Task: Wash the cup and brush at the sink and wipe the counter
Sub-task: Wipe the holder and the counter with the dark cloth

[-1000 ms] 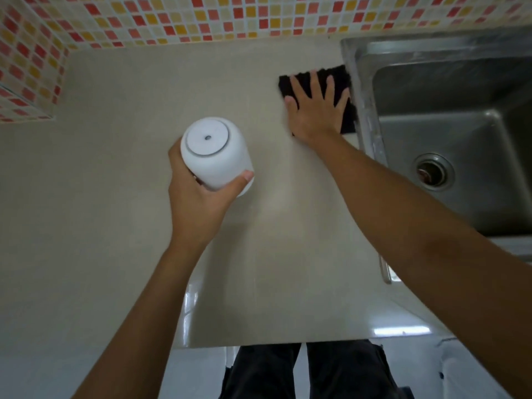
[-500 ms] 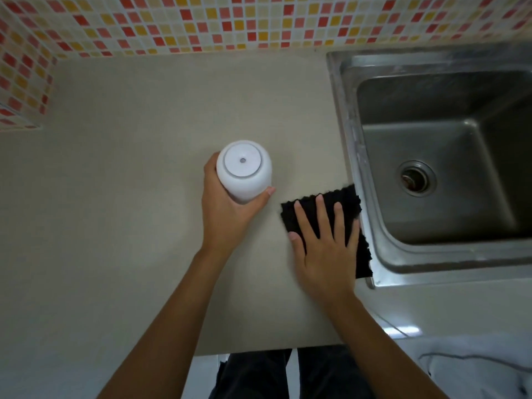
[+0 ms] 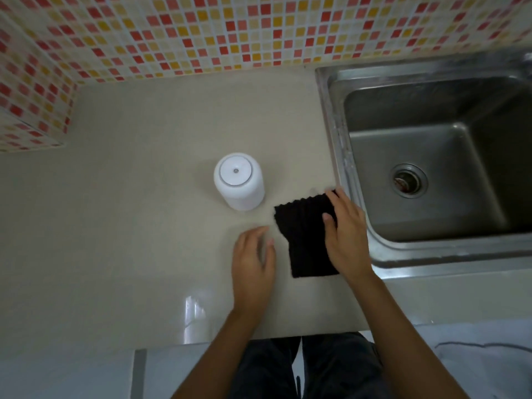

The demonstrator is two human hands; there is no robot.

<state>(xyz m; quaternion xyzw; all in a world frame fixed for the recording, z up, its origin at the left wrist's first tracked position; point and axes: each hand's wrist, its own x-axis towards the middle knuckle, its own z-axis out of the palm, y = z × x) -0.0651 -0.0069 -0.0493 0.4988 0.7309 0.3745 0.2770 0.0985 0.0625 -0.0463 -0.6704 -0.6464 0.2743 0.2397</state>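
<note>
Now, my left hand: relaxed, empty, cup near but apart.
My right hand: gripping the cloth.

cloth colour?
Black, ribbed texture. The cloth shows clearly in the head view, under the right hand beside the sink.

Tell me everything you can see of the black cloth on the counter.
The black cloth is a dark, ribbed-looking piece of fabric, roughly rectangular, with a wavy far edge. It lies mostly flat on the beige counter, just left of the steel sink rim and right of the white cup, which it does not touch. The right hand covers its right side, thumb on top, fingers curled at the far corner. The left hand is beside it, apart.
</note>
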